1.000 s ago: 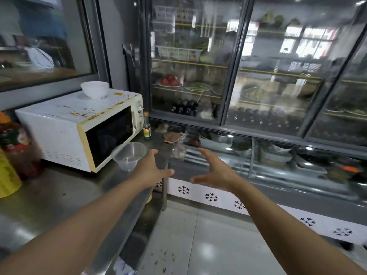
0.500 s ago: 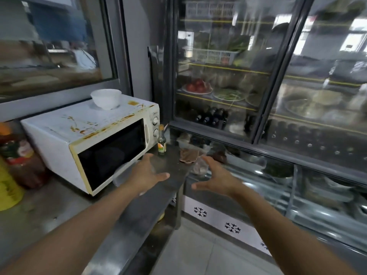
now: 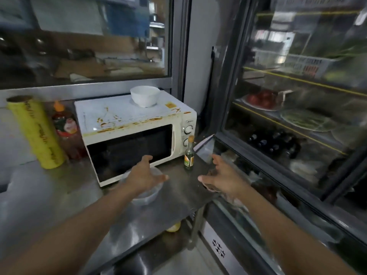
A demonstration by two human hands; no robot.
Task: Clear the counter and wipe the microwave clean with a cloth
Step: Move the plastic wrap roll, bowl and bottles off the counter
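Steel desk (image 3: 59, 195) runs from near left to the far right corner, where a glass-fronted fridge (image 3: 297, 116) stands. White microwave (image 3: 129, 124) sits far centre on the desk, top and upper door edge streaked with orange-brown sauce. White bowl (image 3: 145, 95) rests on its top, toward the far right. Small glass bottle (image 3: 189, 155) stands upright just beside the microwave's right front corner, under the dials. Clear plastic container (image 3: 147, 192) sits on the desk in front of the microwave door. Yellow roll (image 3: 36, 132) and a red sauce bottle (image 3: 63, 124) stand left of the microwave. No cloth in view. Left hand (image 3: 144, 175) hovers over the container with fingers spread, not closed on it; whether it touches the rim I cannot tell. Right hand (image 3: 220, 175) is open and empty, fingers spread, near the desk's right edge and a little apart from the small bottle. Judgement: clearing is only starting, wiping not begun. To do this step well, grip the container by its wall rather than the flimsy rim, lift it straight up, and take the small bottle low on its body since it is narrow and could tip. The bowl must come off the top before any wiping.
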